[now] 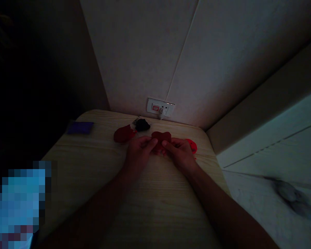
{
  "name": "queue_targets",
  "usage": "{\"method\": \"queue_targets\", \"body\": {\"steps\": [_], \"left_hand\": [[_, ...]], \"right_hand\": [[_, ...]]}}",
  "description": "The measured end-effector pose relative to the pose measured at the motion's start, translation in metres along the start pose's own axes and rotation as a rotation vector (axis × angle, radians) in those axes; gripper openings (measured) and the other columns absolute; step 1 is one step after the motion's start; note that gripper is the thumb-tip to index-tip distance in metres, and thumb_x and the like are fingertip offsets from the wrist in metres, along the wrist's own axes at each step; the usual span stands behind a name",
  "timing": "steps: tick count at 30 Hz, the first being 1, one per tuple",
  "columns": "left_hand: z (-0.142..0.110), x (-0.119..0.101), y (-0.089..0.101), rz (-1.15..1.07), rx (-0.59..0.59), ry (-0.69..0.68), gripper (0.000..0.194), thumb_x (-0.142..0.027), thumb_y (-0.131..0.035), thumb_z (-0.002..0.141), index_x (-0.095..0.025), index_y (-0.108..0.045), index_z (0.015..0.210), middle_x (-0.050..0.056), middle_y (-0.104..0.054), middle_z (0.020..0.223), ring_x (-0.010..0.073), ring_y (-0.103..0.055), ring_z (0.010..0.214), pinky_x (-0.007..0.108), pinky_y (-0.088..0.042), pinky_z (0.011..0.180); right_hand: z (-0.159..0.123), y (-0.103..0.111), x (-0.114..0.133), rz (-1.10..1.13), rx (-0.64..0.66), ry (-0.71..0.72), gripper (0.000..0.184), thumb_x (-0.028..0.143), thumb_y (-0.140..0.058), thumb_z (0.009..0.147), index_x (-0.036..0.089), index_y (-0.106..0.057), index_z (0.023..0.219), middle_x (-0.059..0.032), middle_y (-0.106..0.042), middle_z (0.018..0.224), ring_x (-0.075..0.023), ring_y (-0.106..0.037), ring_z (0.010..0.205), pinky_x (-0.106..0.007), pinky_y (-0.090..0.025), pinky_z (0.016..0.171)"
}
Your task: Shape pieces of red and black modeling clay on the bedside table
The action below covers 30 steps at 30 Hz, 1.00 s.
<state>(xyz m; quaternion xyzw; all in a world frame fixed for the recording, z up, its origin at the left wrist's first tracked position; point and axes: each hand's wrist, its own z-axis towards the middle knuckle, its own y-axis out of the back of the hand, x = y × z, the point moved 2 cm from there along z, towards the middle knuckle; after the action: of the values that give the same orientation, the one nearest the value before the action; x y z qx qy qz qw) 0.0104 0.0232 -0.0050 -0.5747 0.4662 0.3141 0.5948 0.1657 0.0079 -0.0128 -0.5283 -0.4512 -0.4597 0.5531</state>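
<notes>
Both my hands grip a dark red piece (161, 136) that looks like modelling clay, with two rounded lobes along its top edge. My left hand (139, 149) pinches its left side, thumb on the face turned to me. On the other side, the thumb and fingers of my right hand (180, 152) press it the same way. Its lower edge looks ragged. Left of my left hand lies a larger dark red lump (123, 134), with a black lump (142, 125) behind it. A bright red round thing (192, 146) shows partly behind my right hand.
A purple packet (80, 128) lies at the left edge of the wooden tabletop (150, 207). A wall socket (160, 107) with a white plug is just behind the table. Pale furniture (269, 145) stands on the right. A pixelated blue patch (20, 200) covers the lower left.
</notes>
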Motion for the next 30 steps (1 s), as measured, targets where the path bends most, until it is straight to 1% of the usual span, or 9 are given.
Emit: {"method": "queue_targets", "body": {"steps": [3,5,10,13,16,19,21,27,30], "left_hand": [[-0.001,-0.001,-0.004,-0.044,0.065,0.036,0.029,-0.038,-0.083,0.073,-0.013,-0.074,0.085,0.005,-0.074,0.071,0.0167,-0.069,0.063,0.031,-0.057,0.066],[-0.001,-0.003,-0.005,-0.021,0.085,0.013,0.027,-0.036,-0.083,0.073,-0.012,-0.075,0.083,0.005,-0.073,0.069,0.0155,-0.067,0.062,0.029,-0.056,0.065],[-0.002,-0.004,-0.003,-0.026,0.008,0.024,0.025,-0.034,-0.085,0.070,-0.013,-0.076,0.082,0.005,-0.074,0.070,0.0150,-0.067,0.059,0.028,-0.055,0.062],[-0.001,-0.001,-0.003,-0.049,0.049,0.070,0.029,-0.036,-0.086,0.070,-0.012,-0.075,0.083,0.006,-0.074,0.070,0.0150,-0.067,0.060,0.028,-0.055,0.063],[-0.001,0.001,-0.003,-0.043,0.083,0.091,0.033,-0.034,-0.087,0.069,-0.010,-0.076,0.089,0.008,-0.076,0.075,0.0145,-0.068,0.063,0.027,-0.056,0.064],[-0.001,0.001,-0.002,-0.036,0.060,0.089,0.037,-0.031,-0.087,0.069,-0.010,-0.077,0.097,0.009,-0.078,0.080,0.0148,-0.069,0.065,0.027,-0.056,0.064],[-0.002,0.001,-0.002,-0.032,0.049,0.093,0.036,-0.031,-0.087,0.069,-0.011,-0.077,0.098,0.009,-0.078,0.081,0.0153,-0.069,0.067,0.028,-0.056,0.066],[0.000,0.006,-0.002,0.007,0.104,0.072,0.038,-0.033,-0.087,0.069,-0.012,-0.078,0.099,0.011,-0.079,0.086,0.0181,-0.072,0.072,0.028,-0.057,0.067],[0.001,0.009,0.001,0.019,0.084,0.066,0.037,-0.033,-0.087,0.070,-0.012,-0.078,0.099,0.010,-0.079,0.084,0.0160,-0.070,0.068,0.027,-0.055,0.065]], "right_hand": [[0.000,-0.001,0.001,0.016,0.031,0.012,0.022,0.039,-0.082,0.081,0.018,-0.080,0.078,-0.0030,-0.074,0.067,-0.0139,-0.062,0.057,-0.027,-0.049,0.059],[0.000,-0.002,0.001,0.046,0.037,-0.001,0.022,0.040,-0.081,0.083,0.018,-0.080,0.078,-0.0033,-0.074,0.067,-0.0142,-0.063,0.057,-0.028,-0.051,0.060],[0.000,-0.002,0.000,0.047,-0.040,-0.027,0.025,0.043,-0.080,0.082,0.018,-0.081,0.079,-0.0037,-0.075,0.067,-0.0143,-0.064,0.055,-0.027,-0.051,0.056],[0.000,-0.002,0.000,0.047,-0.038,-0.032,0.026,0.043,-0.080,0.082,0.017,-0.080,0.076,-0.0040,-0.075,0.066,-0.0142,-0.064,0.054,-0.027,-0.052,0.055],[0.001,-0.002,0.001,0.075,-0.041,-0.028,0.025,0.042,-0.080,0.082,0.017,-0.080,0.079,-0.0028,-0.074,0.064,-0.0130,-0.063,0.052,-0.026,-0.052,0.055],[0.002,-0.002,0.001,0.073,-0.035,-0.006,0.022,0.039,-0.085,0.078,0.019,-0.079,0.085,-0.0011,-0.074,0.066,-0.0130,-0.065,0.057,-0.026,-0.053,0.059],[0.002,-0.001,0.000,0.043,-0.028,0.011,0.021,0.036,-0.087,0.075,0.019,-0.079,0.084,-0.0008,-0.074,0.068,-0.0135,-0.065,0.060,-0.027,-0.053,0.062],[0.001,-0.001,0.001,0.057,-0.054,0.011,0.022,0.037,-0.087,0.075,0.019,-0.077,0.082,0.0001,-0.071,0.065,-0.0132,-0.062,0.057,-0.027,-0.050,0.060],[0.001,-0.003,0.003,0.044,0.001,-0.007,0.023,0.037,-0.088,0.073,0.020,-0.077,0.085,0.0002,-0.072,0.069,-0.0133,-0.063,0.060,-0.027,-0.051,0.063]]}}
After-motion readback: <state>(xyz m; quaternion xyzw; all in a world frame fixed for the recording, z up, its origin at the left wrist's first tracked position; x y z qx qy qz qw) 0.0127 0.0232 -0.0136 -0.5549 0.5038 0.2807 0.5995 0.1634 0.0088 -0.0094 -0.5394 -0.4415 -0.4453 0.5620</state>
